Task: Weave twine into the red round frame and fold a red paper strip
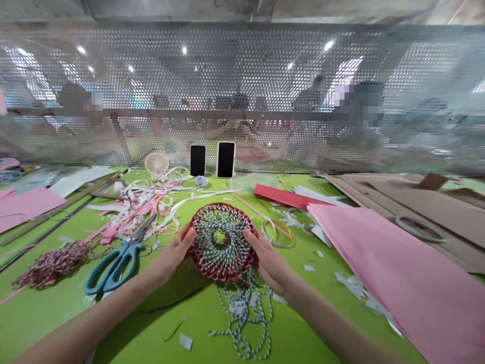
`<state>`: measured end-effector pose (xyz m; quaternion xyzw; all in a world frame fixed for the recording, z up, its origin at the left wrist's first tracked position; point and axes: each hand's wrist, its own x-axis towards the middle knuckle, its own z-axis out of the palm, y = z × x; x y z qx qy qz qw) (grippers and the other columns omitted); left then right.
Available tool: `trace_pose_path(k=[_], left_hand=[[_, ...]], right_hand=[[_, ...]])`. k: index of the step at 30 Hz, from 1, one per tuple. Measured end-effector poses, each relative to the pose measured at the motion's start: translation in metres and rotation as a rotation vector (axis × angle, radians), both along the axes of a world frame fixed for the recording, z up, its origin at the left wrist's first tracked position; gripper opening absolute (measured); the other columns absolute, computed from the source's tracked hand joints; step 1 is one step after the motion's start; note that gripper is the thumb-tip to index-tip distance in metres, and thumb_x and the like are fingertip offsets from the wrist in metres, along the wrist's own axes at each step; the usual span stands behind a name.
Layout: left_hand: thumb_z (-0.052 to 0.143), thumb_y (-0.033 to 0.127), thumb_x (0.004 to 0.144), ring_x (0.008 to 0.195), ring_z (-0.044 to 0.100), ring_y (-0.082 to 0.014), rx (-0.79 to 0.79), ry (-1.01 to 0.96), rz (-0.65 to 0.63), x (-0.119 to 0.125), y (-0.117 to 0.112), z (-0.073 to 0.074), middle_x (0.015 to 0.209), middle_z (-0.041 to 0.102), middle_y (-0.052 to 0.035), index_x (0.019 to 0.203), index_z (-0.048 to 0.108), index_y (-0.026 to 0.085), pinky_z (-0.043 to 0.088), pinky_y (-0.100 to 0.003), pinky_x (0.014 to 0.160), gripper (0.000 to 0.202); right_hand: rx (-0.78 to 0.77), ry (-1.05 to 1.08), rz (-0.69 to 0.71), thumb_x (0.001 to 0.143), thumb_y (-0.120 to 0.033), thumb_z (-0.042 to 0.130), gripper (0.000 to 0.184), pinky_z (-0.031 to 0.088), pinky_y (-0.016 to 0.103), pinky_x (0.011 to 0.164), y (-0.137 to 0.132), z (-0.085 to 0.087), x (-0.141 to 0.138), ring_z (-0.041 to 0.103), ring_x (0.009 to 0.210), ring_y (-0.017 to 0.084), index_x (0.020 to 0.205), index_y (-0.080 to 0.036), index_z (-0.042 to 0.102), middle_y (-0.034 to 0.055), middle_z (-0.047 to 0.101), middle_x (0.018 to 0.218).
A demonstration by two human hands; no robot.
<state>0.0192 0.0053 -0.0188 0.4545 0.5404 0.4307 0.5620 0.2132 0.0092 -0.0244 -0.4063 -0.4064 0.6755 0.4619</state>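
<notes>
A round disc woven from cord (204, 258), pale green-and-white with a red scalloped rim and a hole in the middle, is held up over the green table. On its left edge my left hand (182, 247) is closed, thumb on the near face. My right hand (263, 253) grips the opposite edge the same way. The fingers behind the disc are hidden. From its lower right side a long loose cord (242, 328) of the same pattern trails in loops onto the table. Teal-handled scissors (121, 263) lie left of my left forearm.
A red-and-white cord bundle (53, 263) and tangled paper strips (121, 212) lie left. Pink sheets (401, 263), cardboard (409, 202) and tape rings (280, 233) lie right. Two phones (226, 160) and a small fan (156, 163) stand before a perforated screen (242, 71); people sit beyond.
</notes>
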Motion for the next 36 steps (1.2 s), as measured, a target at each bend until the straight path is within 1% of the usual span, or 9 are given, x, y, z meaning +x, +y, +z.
trace_pose_path(k=[4,9,14,17,21,25,28,32,36], left_hand=[[0.058,0.041,0.073,0.108,0.051,-0.0257,0.005,-0.084,-0.073,0.001,-0.001,-0.003,0.126,0.050,-0.0093,0.132,0.028,0.028,0.042,-0.041,0.092,0.067],[0.057,0.035,0.076,0.109,0.050,-0.0236,0.103,-0.077,-0.194,-0.001,-0.001,0.001,0.125,0.050,-0.0052,0.132,0.027,0.032,0.042,-0.040,0.092,0.064],[0.056,0.039,0.076,0.111,0.048,-0.0237,0.129,0.044,-0.366,-0.006,-0.002,0.011,0.125,0.050,-0.0055,0.132,0.028,0.031,0.035,-0.041,0.097,0.063],[0.049,0.054,0.074,0.112,0.047,-0.0253,0.146,0.138,-0.312,-0.005,-0.003,0.015,0.122,0.052,-0.0081,0.134,0.022,0.029,0.031,-0.043,0.100,0.070],[0.044,0.069,0.066,0.121,0.037,-0.0294,0.165,0.141,-0.244,0.002,-0.009,0.017,0.128,0.045,-0.0122,0.137,0.010,0.025,0.029,-0.044,0.100,0.090],[0.037,0.069,0.070,0.126,0.028,-0.0284,0.131,0.230,-0.149,0.008,-0.015,0.014,0.135,0.038,-0.0111,0.137,0.007,0.023,0.021,-0.044,0.104,0.087],[0.034,0.060,0.077,0.128,0.026,-0.0238,0.188,0.258,-0.064,0.008,-0.015,0.014,0.139,0.032,-0.0072,0.136,0.006,0.023,0.017,-0.039,0.106,0.075],[0.035,0.054,0.081,0.130,0.021,-0.0226,0.267,0.262,-0.137,0.005,-0.013,0.013,0.142,0.025,-0.0043,0.136,0.011,0.025,0.017,-0.038,0.107,0.066],[0.034,0.053,0.082,0.130,0.019,-0.0238,0.233,0.249,-0.243,0.005,-0.017,0.011,0.143,0.023,-0.0063,0.136,0.011,0.024,0.016,-0.041,0.107,0.066]], right_hand=[[0.021,0.024,-0.008,0.078,-0.053,0.042,0.051,0.045,0.042,0.090,0.003,-0.009,-0.001,0.052,0.108,0.021,0.124,-0.030,0.040,0.0027,0.055,0.120],[0.159,-0.046,-0.089,0.075,-0.054,0.049,0.068,0.029,0.040,0.102,0.010,-0.003,0.011,0.040,0.120,0.019,0.133,-0.033,0.020,0.0034,0.047,0.129],[0.255,-0.081,0.025,0.073,-0.046,0.056,0.058,0.030,0.042,0.101,0.012,0.008,0.017,0.045,0.116,0.021,0.126,-0.033,0.036,0.0019,0.054,0.120],[0.227,-0.077,0.048,0.075,-0.043,0.054,0.041,0.031,0.042,0.101,0.011,0.005,0.011,0.047,0.113,0.021,0.115,-0.032,0.049,-0.0001,0.056,0.118],[0.255,-0.074,-0.139,0.079,-0.045,0.048,0.038,0.027,0.038,0.104,0.007,0.000,0.003,0.040,0.118,0.019,0.114,-0.032,0.047,-0.0015,0.051,0.122],[0.231,-0.111,-0.124,0.081,-0.048,0.041,0.045,0.040,0.040,0.094,0.001,-0.001,-0.002,0.048,0.110,0.021,0.123,-0.033,0.033,0.0020,0.050,0.121],[0.275,-0.147,-0.087,0.080,-0.047,0.045,0.046,0.044,0.040,0.088,0.001,-0.002,-0.003,0.055,0.100,0.021,0.121,-0.030,0.033,0.0043,0.056,0.113],[0.442,-0.254,-0.129,0.078,-0.050,0.045,0.050,0.030,0.041,0.099,0.007,-0.002,0.002,0.043,0.116,0.021,0.122,-0.029,0.033,0.0056,0.050,0.121],[0.467,-0.417,-0.059,0.079,-0.054,0.040,0.048,0.021,0.040,0.104,0.006,0.000,0.004,0.035,0.122,0.021,0.118,-0.026,0.043,0.0053,0.047,0.126]])
